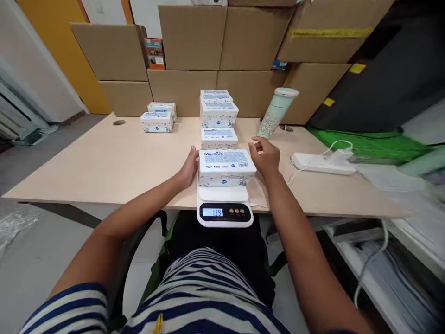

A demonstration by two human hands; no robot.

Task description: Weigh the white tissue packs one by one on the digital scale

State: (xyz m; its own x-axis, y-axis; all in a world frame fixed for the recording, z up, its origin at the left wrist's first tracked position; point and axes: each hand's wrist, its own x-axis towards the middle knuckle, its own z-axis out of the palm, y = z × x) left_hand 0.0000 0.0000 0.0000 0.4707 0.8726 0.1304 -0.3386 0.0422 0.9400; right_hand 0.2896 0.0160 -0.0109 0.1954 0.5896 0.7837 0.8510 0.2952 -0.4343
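Note:
A white pack of tissues (226, 166) printed "Manhua" lies on the pan of a white digital scale (224, 195). The scale's lit display (212, 212) seems to read 139. My left hand (188, 169) is at the pack's left side, fingers stretched out and thumb up. At the right upper corner of the pack is my right hand (266, 155), its fingers loosely bent and apart; whether it touches the pack I cannot tell. Just behind stand another tissue pack (219, 136) and a stack of similar packs (218, 111).
Two more tissue packs (157, 121) sit at the back left. A pale green tumbler (276, 113) stands behind my right hand. A white power strip (321, 162) with cables lies to the right on the wooden table (104, 157). Cardboard boxes (184, 93) line the back.

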